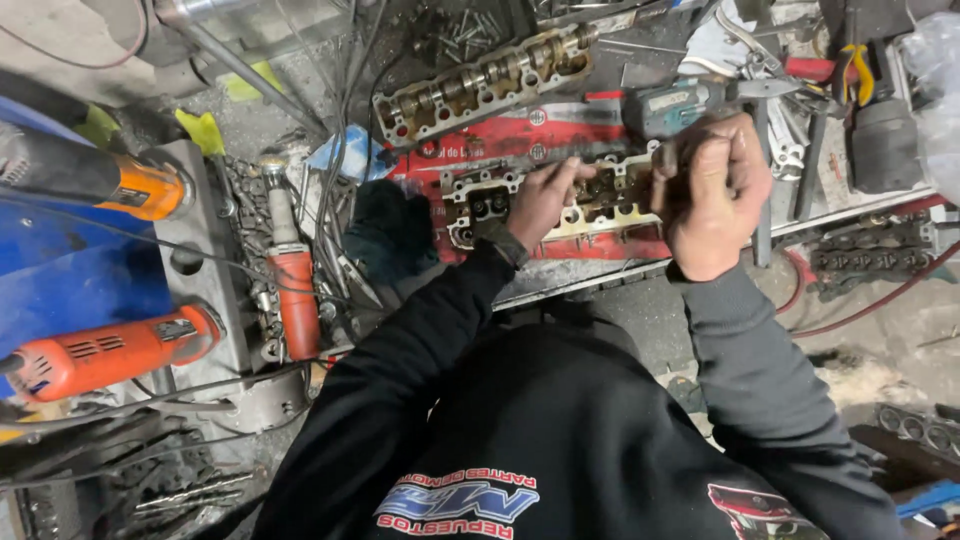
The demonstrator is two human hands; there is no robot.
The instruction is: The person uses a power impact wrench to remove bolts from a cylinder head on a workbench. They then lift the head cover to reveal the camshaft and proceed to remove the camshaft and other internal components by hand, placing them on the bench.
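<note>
A greasy metal cylinder head [480, 205] lies on a red printed sheet [560, 132] on the workbench in front of me. My left hand [545, 200] rests flat on its middle, fingers stretched over the top. My right hand [715, 195] is closed in a fist above the right end of the head, around a dark metal tool [663, 158] whose tip sticks out of the fist to the left. Most of that tool is hidden in the hand. Both arms are in dark sleeves.
A second cylinder head with a camshaft [490, 85] lies farther back. A teal power driver [670, 105], wrenches [790, 130] and red-handled pliers [850, 70] crowd the back right. Orange grinders [110, 350] [100, 180], a red tool [295, 290] and cables fill the left.
</note>
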